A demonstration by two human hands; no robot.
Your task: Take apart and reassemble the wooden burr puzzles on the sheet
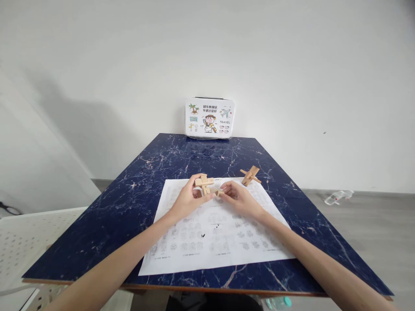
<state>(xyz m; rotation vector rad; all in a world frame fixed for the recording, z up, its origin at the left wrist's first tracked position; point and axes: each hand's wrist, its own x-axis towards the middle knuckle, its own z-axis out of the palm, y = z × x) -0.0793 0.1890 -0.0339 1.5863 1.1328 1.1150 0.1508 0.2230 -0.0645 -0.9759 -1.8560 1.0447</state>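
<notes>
My left hand [189,195] is closed around a few joined notched wooden puzzle pieces [204,182], which form a cross shape. Close by on the right, my right hand [239,196] pinches a small wooden puzzle piece [219,193] between thumb and fingers. The two hands face each other over a printed paper sheet [194,259] covered with small diagrams, and a narrow gap parts the pieces they hold. Past my right hand, another cross-shaped wooden assembly [250,176] rests at the sheet's far right corner. My fingers hide parts of the held pieces.
The sheet lies on a dark blue marbled table [136,190]. At its far edge a white cartoon-printed case [210,119] stands against the wall. A white perforated surface [29,242] is at the left. Clear plastic bottles [337,197] lie on the floor at the right.
</notes>
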